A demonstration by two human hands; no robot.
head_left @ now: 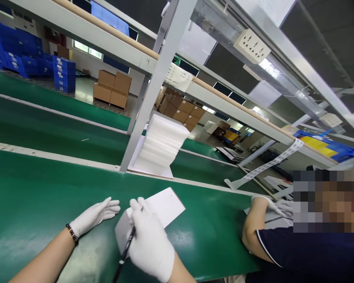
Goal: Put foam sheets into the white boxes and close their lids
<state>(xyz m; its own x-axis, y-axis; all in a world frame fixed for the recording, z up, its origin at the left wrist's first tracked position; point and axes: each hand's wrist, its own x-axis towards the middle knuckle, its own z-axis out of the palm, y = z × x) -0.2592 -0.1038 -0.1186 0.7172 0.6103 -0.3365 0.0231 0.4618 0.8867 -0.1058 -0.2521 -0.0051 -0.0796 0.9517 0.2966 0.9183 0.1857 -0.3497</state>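
My left hand (96, 216), in a white glove with a beaded bracelet at the wrist, is held just over or on the green table, its fingers stretched out and nothing in them. My right hand (152, 241), also gloved in white, is closed around a slim black pen-like tool (126, 249) that slants down toward me. Under and beside its fingers is a pale, soft-looking white sheet (121, 231); whether the fingers also grip it I cannot tell. Behind that hand, a flat white panel (169, 206) with a thin brown edge lies on the table, partly covered.
A tall stack of white foam sheets (165, 141) stands on a board by the metal post (147, 102). A strip of labels (265, 165) hangs from the rail. At right, a co-worker's gloved hands (271, 206) rest near another panel. Green table (61, 184) spreads around.
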